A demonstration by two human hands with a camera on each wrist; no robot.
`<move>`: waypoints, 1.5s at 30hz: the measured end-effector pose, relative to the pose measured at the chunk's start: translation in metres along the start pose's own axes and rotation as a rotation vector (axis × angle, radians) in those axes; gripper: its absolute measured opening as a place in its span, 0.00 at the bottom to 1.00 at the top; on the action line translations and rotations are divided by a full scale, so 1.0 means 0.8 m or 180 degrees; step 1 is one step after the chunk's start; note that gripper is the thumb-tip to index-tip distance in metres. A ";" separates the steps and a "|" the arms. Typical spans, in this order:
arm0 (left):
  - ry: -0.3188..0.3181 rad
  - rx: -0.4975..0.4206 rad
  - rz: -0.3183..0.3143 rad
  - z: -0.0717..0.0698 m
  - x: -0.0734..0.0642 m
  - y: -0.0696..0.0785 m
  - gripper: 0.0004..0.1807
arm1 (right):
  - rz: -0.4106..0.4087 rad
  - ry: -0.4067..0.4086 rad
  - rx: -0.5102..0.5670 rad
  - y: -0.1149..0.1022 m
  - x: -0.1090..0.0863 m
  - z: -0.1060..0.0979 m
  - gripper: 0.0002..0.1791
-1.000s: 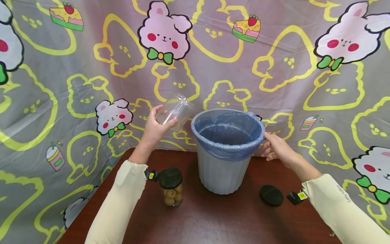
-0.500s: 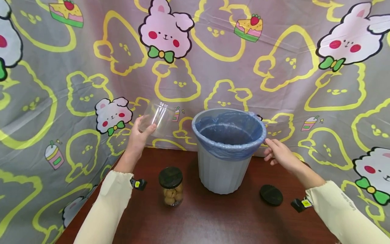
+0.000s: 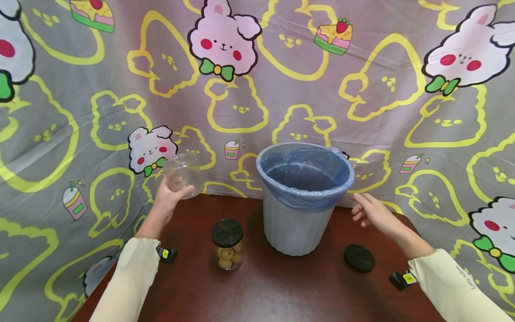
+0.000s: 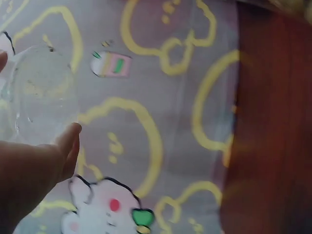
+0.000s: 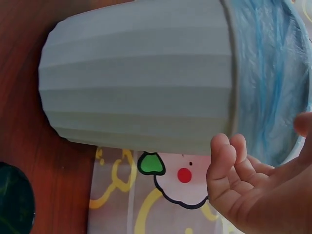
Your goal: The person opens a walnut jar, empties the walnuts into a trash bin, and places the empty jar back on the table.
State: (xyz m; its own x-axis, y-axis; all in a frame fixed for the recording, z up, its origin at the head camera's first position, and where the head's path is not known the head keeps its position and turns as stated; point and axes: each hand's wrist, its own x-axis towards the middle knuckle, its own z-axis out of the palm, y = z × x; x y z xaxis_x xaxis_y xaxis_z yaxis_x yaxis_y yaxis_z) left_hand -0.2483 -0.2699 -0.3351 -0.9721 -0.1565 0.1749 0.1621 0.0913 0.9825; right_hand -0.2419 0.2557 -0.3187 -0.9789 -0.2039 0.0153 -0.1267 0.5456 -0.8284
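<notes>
My left hand grips a clear, lidless jar above the table's left side, its mouth tilted upward. In the left wrist view, the clear jar shows a few dark specks, and my thumb lies along it. Just off the right side of the grey trash can, my right hand hovers with its fingers loosely bent and nothing held. A blue plastic bag lines the can and folds over its rim. In the right wrist view, the fingers are curled beside the bag.
A jar of round brown cookies with a black lid stands left of the can. A loose black lid lies on the dark red table to the right. A patterned curtain hangs behind.
My left hand has carried the clear jar left and down, away from the can, turning its mouth upward. My right hand has come off the bag's rim and dropped slightly.
</notes>
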 end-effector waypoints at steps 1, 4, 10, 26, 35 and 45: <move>-0.0002 0.0059 -0.0031 -0.003 0.000 -0.007 0.46 | 0.0007 -0.0024 -0.0054 0.003 -0.001 0.002 0.32; 0.0006 0.0290 -0.0073 -0.010 0.000 -0.030 0.46 | -0.0006 -0.0088 -0.0275 0.011 -0.007 0.008 0.28; 0.0119 0.0851 -0.0132 -0.019 -0.001 -0.081 0.50 | -0.0063 -0.0289 -0.0694 0.027 -0.020 0.025 0.22; 0.0130 0.1571 -0.0312 0.020 -0.007 -0.175 0.53 | -0.0530 -0.0590 -0.1046 0.053 -0.030 0.086 0.14; 0.0146 0.1743 -0.0473 0.038 -0.009 -0.193 0.54 | -0.0847 -0.0779 -0.1217 0.055 -0.034 0.111 0.14; 0.0082 0.2000 -0.0429 0.044 -0.006 -0.201 0.52 | -0.0989 -0.0801 -0.1635 0.052 -0.034 0.127 0.13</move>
State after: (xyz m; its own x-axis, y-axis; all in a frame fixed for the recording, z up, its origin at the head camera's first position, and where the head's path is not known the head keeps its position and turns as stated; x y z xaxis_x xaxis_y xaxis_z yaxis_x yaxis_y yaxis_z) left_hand -0.2753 -0.2492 -0.4963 -0.9713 -0.2296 0.0616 -0.0992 0.6267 0.7729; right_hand -0.2040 0.2018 -0.4104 -0.8246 -0.5651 0.0277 -0.5196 0.7369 -0.4324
